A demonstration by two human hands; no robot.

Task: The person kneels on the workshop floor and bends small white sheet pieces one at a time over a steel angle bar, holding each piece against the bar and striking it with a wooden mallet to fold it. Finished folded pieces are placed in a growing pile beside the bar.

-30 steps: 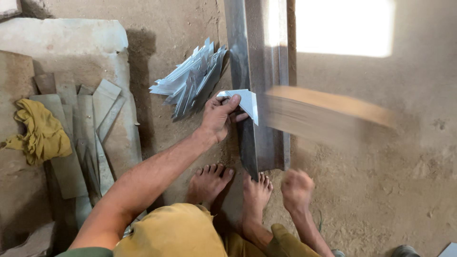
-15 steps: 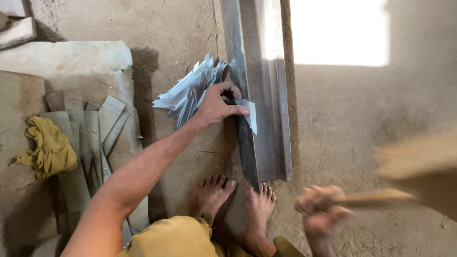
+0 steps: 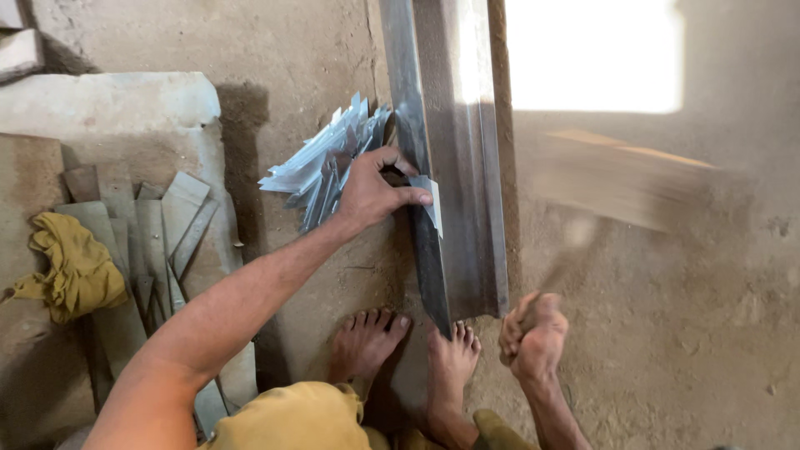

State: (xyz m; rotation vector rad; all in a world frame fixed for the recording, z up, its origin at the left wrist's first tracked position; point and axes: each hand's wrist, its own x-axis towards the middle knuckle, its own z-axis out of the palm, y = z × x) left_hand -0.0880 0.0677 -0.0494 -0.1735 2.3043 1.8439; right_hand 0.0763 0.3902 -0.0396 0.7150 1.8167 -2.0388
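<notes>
Down on the dirt floor (image 3: 708, 333), the left hand (image 3: 371, 192) pinches a small metal piece (image 3: 432, 204) against the steel beam's (image 3: 454, 167) left edge; the right hand (image 3: 533, 333) is fisted around a blurred wooden mallet (image 3: 617, 179).

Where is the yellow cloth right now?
In the head view the yellow cloth lies crumpled at the far left, on the grey metal strips, well away from the left hand at the steel beam.

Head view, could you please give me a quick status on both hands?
Left hand pinning small metal sheet on steel beam. Right hand gripping blurred wooden mallet. Bare feet at beam's end.
</notes>
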